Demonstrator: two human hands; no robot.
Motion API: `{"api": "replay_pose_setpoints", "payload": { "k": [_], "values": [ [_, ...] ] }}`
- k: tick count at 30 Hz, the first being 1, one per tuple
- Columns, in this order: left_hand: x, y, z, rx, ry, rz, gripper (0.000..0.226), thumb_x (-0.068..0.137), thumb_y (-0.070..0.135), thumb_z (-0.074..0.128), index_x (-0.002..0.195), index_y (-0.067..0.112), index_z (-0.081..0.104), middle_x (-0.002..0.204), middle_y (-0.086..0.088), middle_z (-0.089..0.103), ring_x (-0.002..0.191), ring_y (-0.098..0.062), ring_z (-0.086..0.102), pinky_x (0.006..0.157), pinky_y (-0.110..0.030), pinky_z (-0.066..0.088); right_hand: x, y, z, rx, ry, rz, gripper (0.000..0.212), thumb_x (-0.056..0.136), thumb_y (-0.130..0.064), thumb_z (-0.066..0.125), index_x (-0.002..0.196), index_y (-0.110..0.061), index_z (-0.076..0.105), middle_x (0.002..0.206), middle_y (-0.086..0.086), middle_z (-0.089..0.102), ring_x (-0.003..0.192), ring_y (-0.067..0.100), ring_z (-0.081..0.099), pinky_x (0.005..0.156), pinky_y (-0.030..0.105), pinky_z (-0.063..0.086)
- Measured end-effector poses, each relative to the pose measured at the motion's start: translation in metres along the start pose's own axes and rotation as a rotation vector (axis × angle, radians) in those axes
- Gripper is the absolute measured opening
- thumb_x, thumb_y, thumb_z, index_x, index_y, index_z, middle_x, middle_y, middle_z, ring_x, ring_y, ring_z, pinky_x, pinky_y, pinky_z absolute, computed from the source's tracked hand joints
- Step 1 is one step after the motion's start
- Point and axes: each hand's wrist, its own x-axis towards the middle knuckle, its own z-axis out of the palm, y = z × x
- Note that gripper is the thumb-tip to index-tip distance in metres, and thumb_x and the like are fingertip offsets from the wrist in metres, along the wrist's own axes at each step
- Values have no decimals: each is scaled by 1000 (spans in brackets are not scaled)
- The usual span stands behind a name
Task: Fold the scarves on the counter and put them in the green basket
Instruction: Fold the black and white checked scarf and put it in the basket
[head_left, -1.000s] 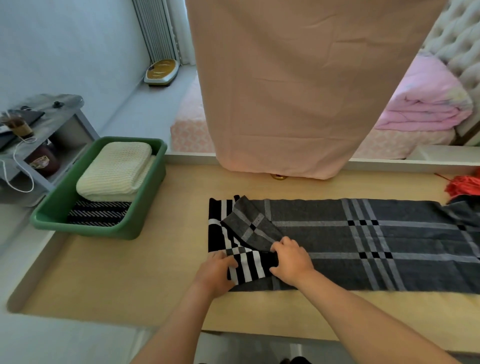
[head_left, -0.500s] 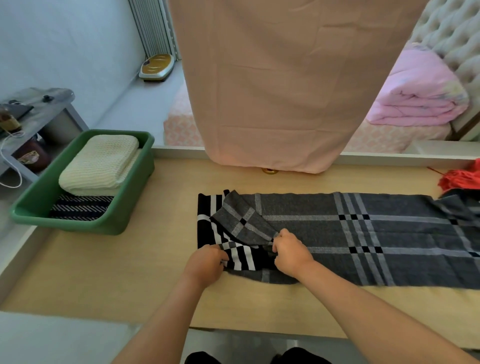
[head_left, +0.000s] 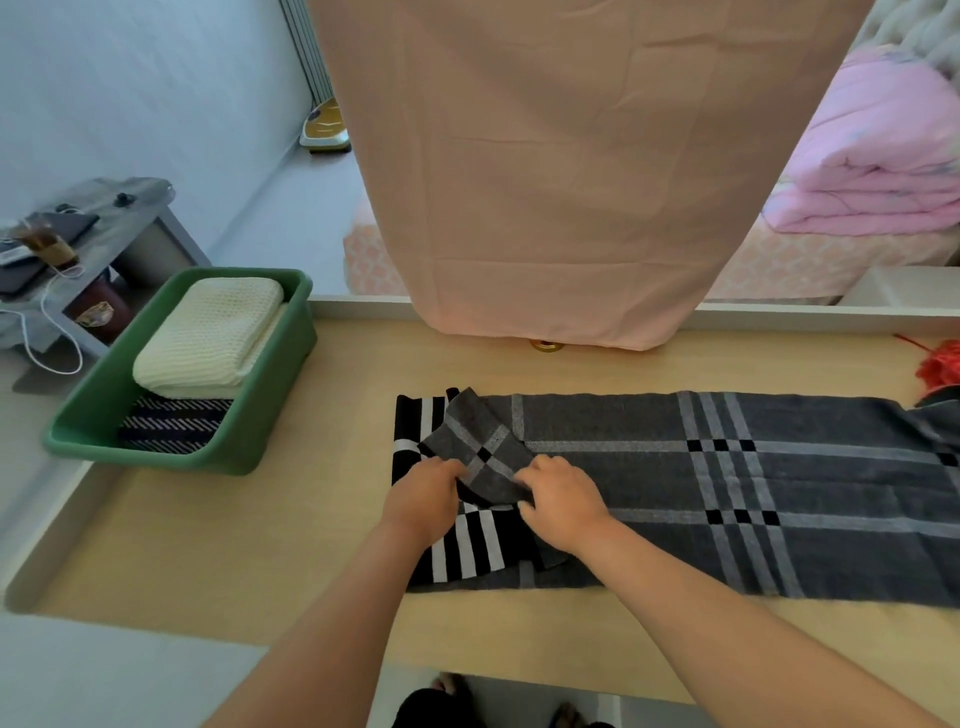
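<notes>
Plaid scarf (head_left: 779, 493) flat near counter (head_left: 234, 545) front edge; bare wood toward green basket (head_left: 272, 405). Left hand (head_left: 426, 499), right hand (head_left: 563, 506) pinch its folded-back corner.

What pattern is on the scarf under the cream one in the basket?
Bottom scarf: dark with pale diagonal stripes, head view.

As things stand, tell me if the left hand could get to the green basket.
Probably yes: the left hand grips the grey plaid scarf, but only bare counter lies between it and the green basket.
</notes>
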Motion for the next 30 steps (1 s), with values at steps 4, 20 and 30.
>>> {"api": "replay_pose_setpoints", "payload": {
  "k": [4, 20, 30],
  "values": [
    [23, -1, 3, 120, 3, 85, 49, 92, 14, 54, 138, 30, 50, 130, 1, 49, 119, -21, 47, 85, -38, 51, 16, -4, 8, -32, -14, 54, 31, 99, -24, 52, 128, -24, 62, 124, 0, 54, 116, 24, 48, 95, 37, 40],
    [109, 108, -8, -252, 87, 570, 51, 96, 12, 54, 144, 25, 43, 145, 6, 41, 117, -15, 53, 86, -27, 51, -5, 73, -50, 438, 50, 1049, 32, 99, -34, 37, 107, -13, 60, 107, 9, 60, 95, 28, 57, 80, 38, 48],
    [120, 24, 16, 8, -11, 293, 53, 99, 26, 50, 149, 23, 33, 152, 1, 33, 135, -20, 37, 107, -34, 39, 42, 85, -36, 10, 55, 727, 67, 93, -56, 47, 149, -22, 33, 140, 7, 43, 129, 29, 39, 105, 43, 36]
  ]
}}
